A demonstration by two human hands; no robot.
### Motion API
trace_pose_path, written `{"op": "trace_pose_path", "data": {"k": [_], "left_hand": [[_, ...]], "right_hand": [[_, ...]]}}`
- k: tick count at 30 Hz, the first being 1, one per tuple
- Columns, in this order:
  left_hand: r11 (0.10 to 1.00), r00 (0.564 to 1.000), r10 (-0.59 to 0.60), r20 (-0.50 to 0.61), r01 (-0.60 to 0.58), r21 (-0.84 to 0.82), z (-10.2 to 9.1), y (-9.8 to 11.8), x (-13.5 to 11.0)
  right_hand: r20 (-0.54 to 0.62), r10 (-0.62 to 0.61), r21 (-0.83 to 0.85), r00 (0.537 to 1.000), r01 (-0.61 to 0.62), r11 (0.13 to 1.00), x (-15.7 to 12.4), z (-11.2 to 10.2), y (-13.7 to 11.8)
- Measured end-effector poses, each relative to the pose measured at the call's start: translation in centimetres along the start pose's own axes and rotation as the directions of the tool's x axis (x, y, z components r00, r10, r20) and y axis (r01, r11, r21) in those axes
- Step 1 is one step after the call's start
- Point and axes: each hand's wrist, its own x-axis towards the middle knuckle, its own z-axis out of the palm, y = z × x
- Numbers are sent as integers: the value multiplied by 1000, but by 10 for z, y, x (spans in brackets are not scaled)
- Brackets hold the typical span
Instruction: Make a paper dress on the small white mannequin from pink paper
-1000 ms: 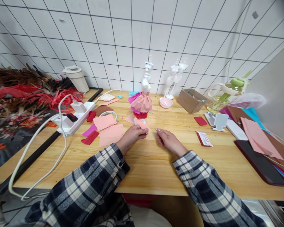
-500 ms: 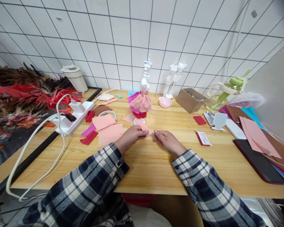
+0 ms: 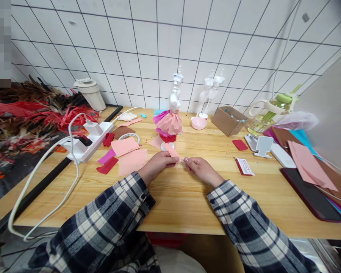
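At the centre of the frame, the left hand has its fingers closed on a strip of pink paper — over the bench, in front of a small white mannequin in a paper skirt. Just right of centre, the right hand pinches a thin thing, its tip close to the strip — whether they touch, I cannot tell. Pink sheets lie left of centre

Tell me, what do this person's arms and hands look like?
Long plaid sleeves in dark navy, greyish blue and cream cover both arms, ending in cuffs near the wrists. The left hand and right hand wear no gloves.
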Motion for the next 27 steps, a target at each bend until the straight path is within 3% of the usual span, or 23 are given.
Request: {"op": "trace_pose_path", "data": {"k": [5,11,16,21,27], "left_hand": [[1000,1000,-4,-20,4,13,-1,-1,0],[992,999,50,-9,-48,114,3,2,-4],[921,991,136,12,-131,366,12,-5,-6],[881,980,168,103,-196,431,17,-9,-8],[853,969,214,125,-247,460,11,-4,-5]], "right_hand": [[-33,13,-16,999,-13,1000,-1,-2,-2],[-206,-35,-40,978,27,999,-1,-4,-6],[-190,-80,17,979,85,996,-4,1,-11],[-211,-73,35,975,82,996,-3,3,-8],[-247,-126,92,961,153,984,4,-1,1]]}}
